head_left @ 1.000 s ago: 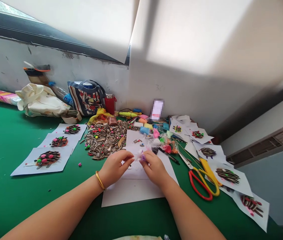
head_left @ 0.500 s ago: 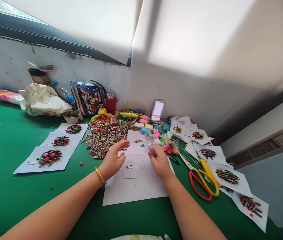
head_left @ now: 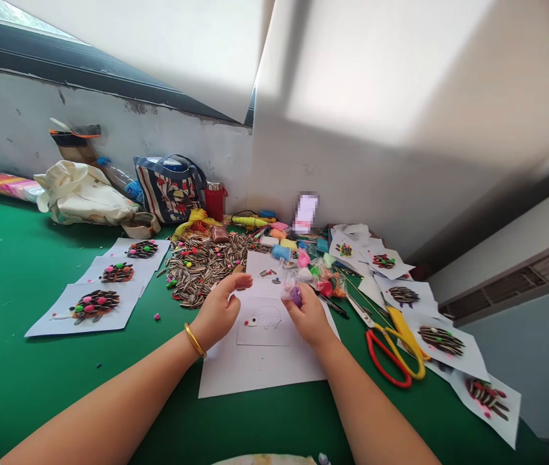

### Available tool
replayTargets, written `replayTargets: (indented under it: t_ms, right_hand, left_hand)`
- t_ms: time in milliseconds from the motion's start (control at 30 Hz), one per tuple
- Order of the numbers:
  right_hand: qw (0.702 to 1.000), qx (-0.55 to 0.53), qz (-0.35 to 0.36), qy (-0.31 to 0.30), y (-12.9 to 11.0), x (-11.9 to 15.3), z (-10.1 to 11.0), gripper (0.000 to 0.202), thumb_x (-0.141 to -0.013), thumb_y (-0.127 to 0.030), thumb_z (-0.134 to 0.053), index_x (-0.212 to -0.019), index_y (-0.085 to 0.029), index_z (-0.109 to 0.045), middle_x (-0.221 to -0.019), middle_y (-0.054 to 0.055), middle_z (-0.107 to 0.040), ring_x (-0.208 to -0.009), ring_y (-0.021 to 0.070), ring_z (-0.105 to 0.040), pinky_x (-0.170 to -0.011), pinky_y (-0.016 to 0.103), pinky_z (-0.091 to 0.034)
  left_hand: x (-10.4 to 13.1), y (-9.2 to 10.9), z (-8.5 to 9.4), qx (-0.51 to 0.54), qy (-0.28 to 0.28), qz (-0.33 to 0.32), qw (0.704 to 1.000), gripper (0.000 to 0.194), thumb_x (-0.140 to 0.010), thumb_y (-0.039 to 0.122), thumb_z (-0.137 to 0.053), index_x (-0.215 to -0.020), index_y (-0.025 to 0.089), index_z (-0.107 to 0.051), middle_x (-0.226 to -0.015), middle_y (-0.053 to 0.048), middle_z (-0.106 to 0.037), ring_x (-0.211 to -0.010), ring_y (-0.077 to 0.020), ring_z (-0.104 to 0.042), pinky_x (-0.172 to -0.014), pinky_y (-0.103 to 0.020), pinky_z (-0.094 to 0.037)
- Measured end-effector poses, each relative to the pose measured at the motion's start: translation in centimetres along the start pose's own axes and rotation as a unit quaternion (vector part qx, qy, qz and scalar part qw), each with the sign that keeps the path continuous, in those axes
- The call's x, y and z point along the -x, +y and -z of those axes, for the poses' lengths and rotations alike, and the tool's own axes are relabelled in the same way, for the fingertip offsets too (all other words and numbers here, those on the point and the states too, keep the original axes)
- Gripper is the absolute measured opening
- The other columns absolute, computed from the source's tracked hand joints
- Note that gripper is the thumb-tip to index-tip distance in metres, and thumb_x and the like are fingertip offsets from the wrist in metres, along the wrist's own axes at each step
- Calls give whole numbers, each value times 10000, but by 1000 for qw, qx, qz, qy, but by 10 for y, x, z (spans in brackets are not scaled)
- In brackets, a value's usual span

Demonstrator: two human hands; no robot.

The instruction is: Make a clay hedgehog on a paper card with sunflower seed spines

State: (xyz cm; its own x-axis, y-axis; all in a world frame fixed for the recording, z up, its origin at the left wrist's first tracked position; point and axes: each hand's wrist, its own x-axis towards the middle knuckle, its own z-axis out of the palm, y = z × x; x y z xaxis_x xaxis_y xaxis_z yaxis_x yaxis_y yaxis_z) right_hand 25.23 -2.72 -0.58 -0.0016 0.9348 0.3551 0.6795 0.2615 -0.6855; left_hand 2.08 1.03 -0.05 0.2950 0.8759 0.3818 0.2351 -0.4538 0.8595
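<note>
Between my hands lies a small card with a hedgehog drawing (head_left: 265, 317), its nose a red dot, on a larger white sheet (head_left: 255, 374). My right hand (head_left: 310, 318) pinches a small bag of purple clay (head_left: 296, 295) above the drawing's right side. To the left of the drawing, my left hand (head_left: 220, 309) is held with thumb and fingers apart and nothing visible in it. A heap of striped sunflower seeds (head_left: 201, 265), dotted with coloured bits, spreads just beyond my left hand. Several bags and lumps of coloured clay (head_left: 303, 258) lie beyond my right hand.
Red and yellow scissors (head_left: 391, 358) lie right of my right arm. Finished hedgehog cards lie at left (head_left: 85, 310) and along the right edge (head_left: 442, 342). A striped bag (head_left: 170, 190), a red flask (head_left: 215, 201) and a white cloth bag (head_left: 85, 197) stand by the wall.
The purple clay bag in my right hand has tilted and shifted slightly left, showing more of the clay. My left hand stays almost where it was.
</note>
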Motion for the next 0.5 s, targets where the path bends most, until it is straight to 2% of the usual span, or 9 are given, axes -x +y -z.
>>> replayTargets:
  t_ms: [100,233,300,367,433,500]
  right_hand:
    - [1000,3,1,2,1,0,-1,220,-928,-407,-517,-920,-195,-575,-890,41,-556,-843,206,-524,-751,320,-415]
    - [1000,4,2,2,2,0,-2,187,-919,-382,-534,-891,-199,-563,-881,34,-551,-827,200,-520,-732,311,-406]
    - [1000,4,4,0,2,0,-3,181,-918,-373,-536,-868,-199,-554,-869,29,-545,-814,195,-516,-721,307,-402]
    - [1000,4,5,1,2,0,-3,180,-916,-367,-538,-850,-200,-547,-857,25,-541,-803,191,-511,-712,303,-399]
    - [1000,2,7,0,2,0,-3,173,-913,-361,-542,-848,-201,-549,-853,22,-541,-797,189,-511,-707,300,-398]
    - [1000,-3,9,-1,2,0,-3,162,-910,-355,-545,-858,-201,-555,-862,23,-546,-801,189,-514,-707,299,-398]
  left_hand:
    - [0,-4,-1,17,-2,1,1000,568,-713,-35,-371,-1204,192,-547,-1176,-76,-654,-1113,-184,-633,-1045,-432,-481]
    - [0,0,0,-9,9,-3,1000,509,-764,9,-413,-1220,197,-543,-1183,-78,-650,-1115,-194,-629,-1036,-445,-480]
    - [0,4,2,-44,14,-16,999,384,-793,51,-447,-1110,200,-606,-1186,-76,-647,-1129,-209,-616,-1038,-455,-467]
    - [0,7,4,-80,8,-32,996,243,-800,70,-461,-877,201,-651,-1197,-67,-642,-1165,-225,-590,-1046,-459,-450]
    - [0,9,5,-94,-1,-39,995,226,-800,71,-460,-743,201,-635,-1217,-57,-634,-1208,-236,-559,-1050,-456,-440]
    - [0,9,6,-98,-1,-41,994,234,-800,69,-460,-732,204,-638,-1243,-52,-623,-1238,-239,-537,-1059,-457,-427]
